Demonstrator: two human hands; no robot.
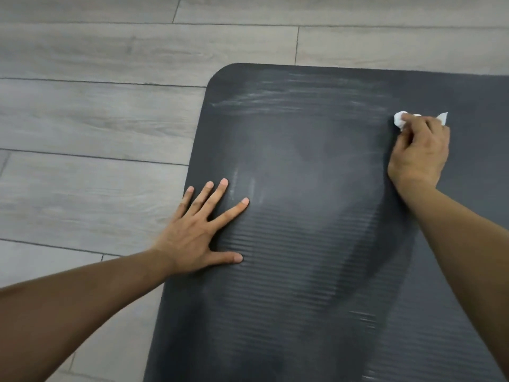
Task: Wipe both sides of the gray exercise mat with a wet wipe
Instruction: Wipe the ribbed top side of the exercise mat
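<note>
Matt ribbed foam mat [303, 244], wood-grain floor [96, 119]

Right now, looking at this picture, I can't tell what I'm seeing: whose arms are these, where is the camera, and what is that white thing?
There is no machine here: a person wears a wide-angle camera on the head, looking forward and down at their own two bare arms. A dark gray exercise mat lies flat on a gray wood-plank floor. The left hand rests on the mat near its left edge, fingers spread flat. The right hand grips a crumpled white wet wipe against the mat. Pale streaks show on the mat's surface near the far edge.
</note>
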